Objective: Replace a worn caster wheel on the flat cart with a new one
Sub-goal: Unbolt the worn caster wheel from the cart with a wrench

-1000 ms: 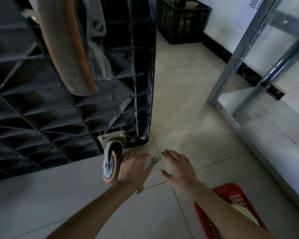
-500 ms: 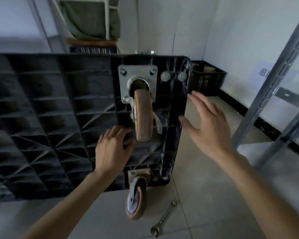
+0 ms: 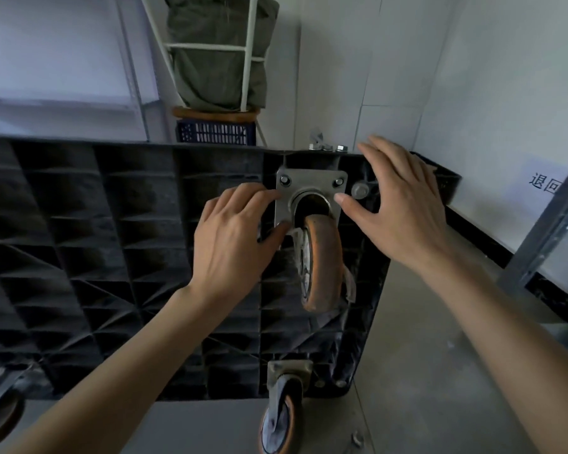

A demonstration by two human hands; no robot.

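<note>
The black flat cart point(image 3: 95, 257) stands on its side, ribbed underside facing me. A worn orange caster wheel point(image 3: 322, 263) hangs from a steel mounting plate point(image 3: 310, 183) near the cart's upper right corner. My left hand point(image 3: 233, 237) lies against the plate's left edge, fingers curled at it and thumb near the lower left corner. My right hand point(image 3: 397, 204) is spread, thumb tip touching the plate's right edge and fingers over the cart's top edge. Nuts and a small metal part point(image 3: 325, 146) sit on that top edge. A second caster point(image 3: 281, 417) is at the lower corner.
Grey tiled floor lies below and to the right. A metal shelf post point(image 3: 545, 231) rises at the right edge. Behind the cart are a blue crate point(image 3: 215, 132), a white frame with a green bag point(image 3: 217, 50), and white walls. Another wheel point(image 3: 0, 417) shows bottom left.
Both hands rose from near the floor and the wrench to the upper caster. The left hand moved onto the plate's left edge; the right hand came in to its right edge.
</note>
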